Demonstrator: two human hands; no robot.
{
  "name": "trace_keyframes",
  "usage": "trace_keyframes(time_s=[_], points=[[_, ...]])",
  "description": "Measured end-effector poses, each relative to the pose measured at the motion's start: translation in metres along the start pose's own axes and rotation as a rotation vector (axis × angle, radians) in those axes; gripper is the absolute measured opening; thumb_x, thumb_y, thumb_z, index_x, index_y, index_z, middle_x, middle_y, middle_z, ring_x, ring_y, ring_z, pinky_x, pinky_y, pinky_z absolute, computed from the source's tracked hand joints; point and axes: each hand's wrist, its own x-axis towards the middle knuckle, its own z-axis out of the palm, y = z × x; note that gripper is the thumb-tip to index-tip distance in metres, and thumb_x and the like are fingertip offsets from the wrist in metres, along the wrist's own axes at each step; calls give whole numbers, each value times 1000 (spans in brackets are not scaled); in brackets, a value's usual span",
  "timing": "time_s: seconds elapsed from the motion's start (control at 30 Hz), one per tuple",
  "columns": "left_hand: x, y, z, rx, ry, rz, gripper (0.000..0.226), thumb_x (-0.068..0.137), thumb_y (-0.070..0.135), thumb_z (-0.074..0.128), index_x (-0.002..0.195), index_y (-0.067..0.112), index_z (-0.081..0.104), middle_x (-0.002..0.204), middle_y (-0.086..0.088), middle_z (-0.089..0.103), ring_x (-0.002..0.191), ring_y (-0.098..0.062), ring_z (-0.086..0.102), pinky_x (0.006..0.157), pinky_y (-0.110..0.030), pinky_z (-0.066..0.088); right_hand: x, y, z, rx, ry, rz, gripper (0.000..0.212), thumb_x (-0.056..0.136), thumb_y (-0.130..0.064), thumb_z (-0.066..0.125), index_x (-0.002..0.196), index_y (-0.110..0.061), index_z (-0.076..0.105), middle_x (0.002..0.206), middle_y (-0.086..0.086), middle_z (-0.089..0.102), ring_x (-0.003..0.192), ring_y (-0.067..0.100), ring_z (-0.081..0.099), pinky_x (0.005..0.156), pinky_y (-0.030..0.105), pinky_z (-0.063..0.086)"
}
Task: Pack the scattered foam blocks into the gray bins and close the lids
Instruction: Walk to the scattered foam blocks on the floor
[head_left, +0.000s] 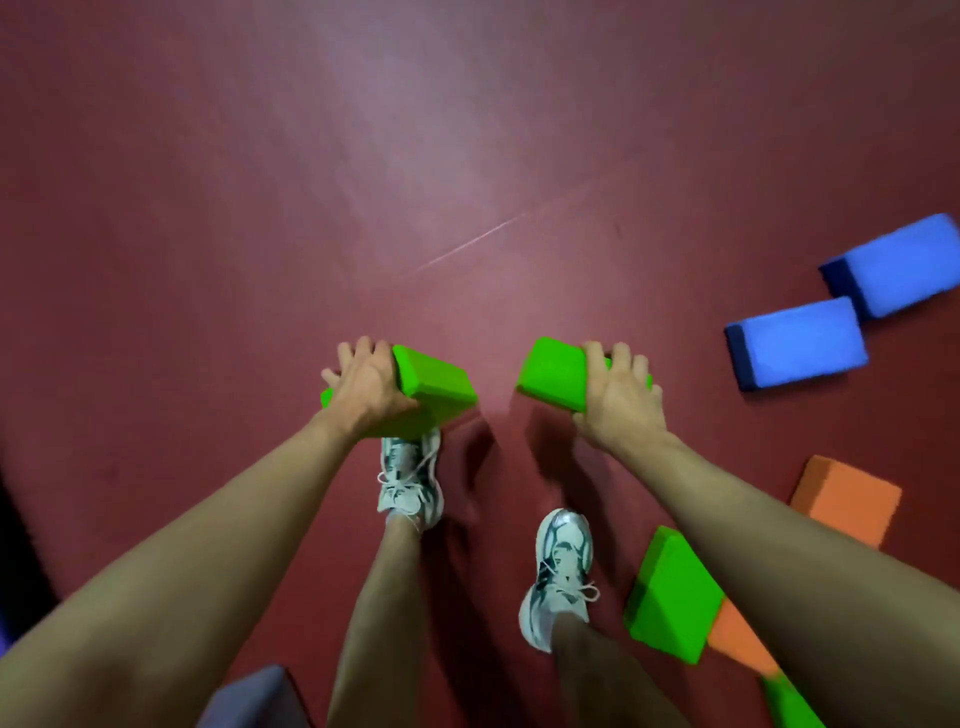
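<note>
Green foam fills both hands in the head view. The left hand (363, 387) is closed around one green block (431, 387), held above the dark red floor (260, 208). The right hand (621, 397) grips a second green block (553, 371). Right of this hand, two blue blocks (800, 343) lie on the floor; behind it lie an orange block (847, 499) and another green one (672, 595).

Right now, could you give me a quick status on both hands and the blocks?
Left hand and right hand each grip a green block. Blue blocks on the floor. No bin identifiable.
</note>
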Motion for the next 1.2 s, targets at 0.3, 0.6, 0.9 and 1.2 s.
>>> trace_keyframes(time_s=[0.3,0.6,0.9,1.2], points=[[-152,-143,65,-276,109,-45,96,58,53,80,139,39,32,131,1,43,121,-34,44,101,-72,34,-83,-157,32,-347,-41,-530,65,76,-28,70,133,-23,40,125,9,45,113,35,45,84,55,48],[-289,-332,128,-294,316,-1,82,55,61,64,131,31,51,124,5,55,119,-25,47,111,-58,24,-226,-301,113,-530,-148,-765,76,68,-53,76,122,-14,40,119,10,53,115,34,55,102,61,39],[-453,-532,139,-282,460,-179,81,57,66,64,132,36,52,121,6,54,116,-24,47,109,-66,23,-383,-485,176,-544,-139,-1132,71,65,-49,78,117,-12,45,111,10,58,101,37,59,78,44,48],[-581,-659,201,-312,298,-356,78,66,40,80,133,44,41,134,7,40,127,-22,32,90,-63,39,-517,-564,284,-462,-267,-1292,80,69,-55,70,131,-14,43,119,7,53,106,33,54,85,45,47]])
